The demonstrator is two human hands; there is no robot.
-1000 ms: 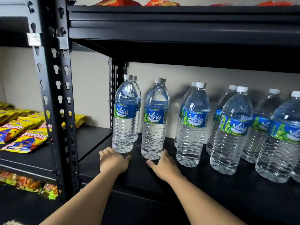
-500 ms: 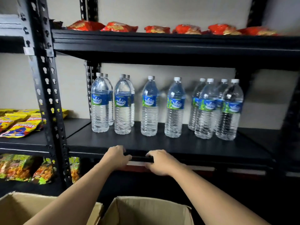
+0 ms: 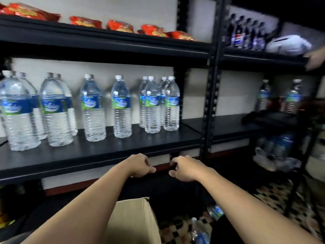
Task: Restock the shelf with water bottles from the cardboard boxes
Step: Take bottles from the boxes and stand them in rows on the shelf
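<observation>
Several clear water bottles (image 3: pixel 121 107) with blue-green labels stand upright in a row on the black middle shelf (image 3: pixel 98 148). My left hand (image 3: pixel 139 165) and my right hand (image 3: pixel 184 169) hover side by side just below and in front of the shelf's front edge, both empty, fingers loosely curled and apart. A cardboard box (image 3: pixel 133 221) sits below my arms; its inside is hidden. Loose bottles (image 3: pixel 200 229) lie on the floor to the box's right.
Red snack packets (image 3: pixel 119 26) line the top shelf. To the right, a second rack carries dark soda bottles (image 3: pixel 246 33), a white bundle (image 3: pixel 288 44) and two water bottles (image 3: pixel 292 95). Another person's hand (image 3: pixel 316 59) reaches in at the right edge. The floor is patterned tile.
Both hands have come off the shelf's front edge and dropped slightly below it. The view has swung right, showing the neighbouring rack and the floor.
</observation>
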